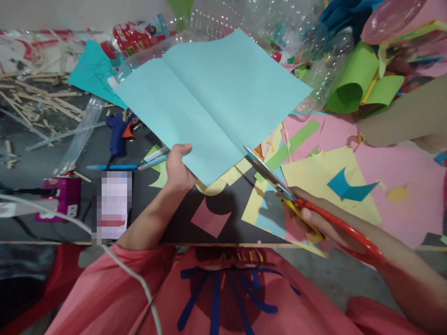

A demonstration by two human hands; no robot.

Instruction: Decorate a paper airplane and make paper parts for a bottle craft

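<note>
My left hand (pixel 179 170) grips the near left edge of a light blue sheet of paper (pixel 244 83), thumb on top. A crease runs across the sheet from its far left edge to the near right edge. In my right hand (pixel 310 218) is a pair of scissors (pixel 270 174) with red and yellow handles. Their blade tips meet the paper's edge at the crease; the blades look parted, one partly under the sheet. Below the sheet, a pink paper scrap (pixel 211 218) with a curved cut lies on the dark table (pixel 150 218).
A blue glue gun (pixel 118 135), a phone (pixel 113 204) and a purple box (pixel 59 199) with cables lie left. Wooden sticks (pixel 52 97) are scattered behind them. Plastic bottles (pixel 331 60) and rolled green paper (pixel 356 79) stand far right, above yellow paper (pixel 314 172) and pink sheets (pixel 408 163).
</note>
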